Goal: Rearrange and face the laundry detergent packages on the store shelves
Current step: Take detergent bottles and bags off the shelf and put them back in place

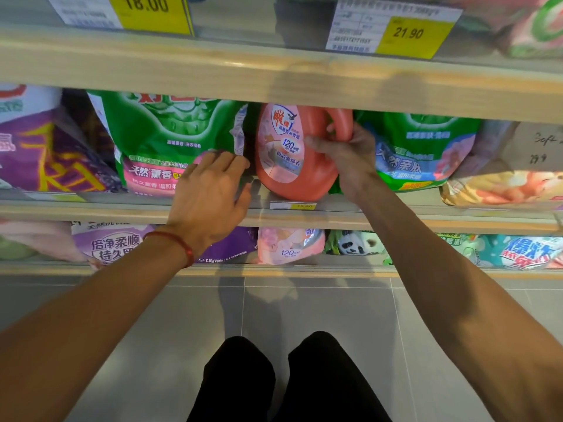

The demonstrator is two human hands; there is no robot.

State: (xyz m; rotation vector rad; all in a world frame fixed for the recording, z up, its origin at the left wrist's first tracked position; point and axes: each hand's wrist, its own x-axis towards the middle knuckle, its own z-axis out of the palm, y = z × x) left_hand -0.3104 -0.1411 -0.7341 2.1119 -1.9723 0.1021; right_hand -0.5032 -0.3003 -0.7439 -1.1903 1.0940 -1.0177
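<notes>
A coral-pink detergent bottle [283, 153] stands on the middle shelf [396, 211], label facing out, tilted slightly. My right hand [347, 153] grips its handle at the bottle's right side. My left hand [213, 187] hovers with relaxed, spread fingers in front of a green detergent bag [164, 138], just left of the bottle, holding nothing. Another green bag [423, 150] stands right of the bottle.
A purple bag [45, 150] sits at far left and a peach-coloured bag [499, 187] at far right. The lower shelf holds purple [112, 245], pink [289, 245] and teal [524, 251] packages. Price tags [408, 33] hang on the upper shelf. Grey floor tiles lie below.
</notes>
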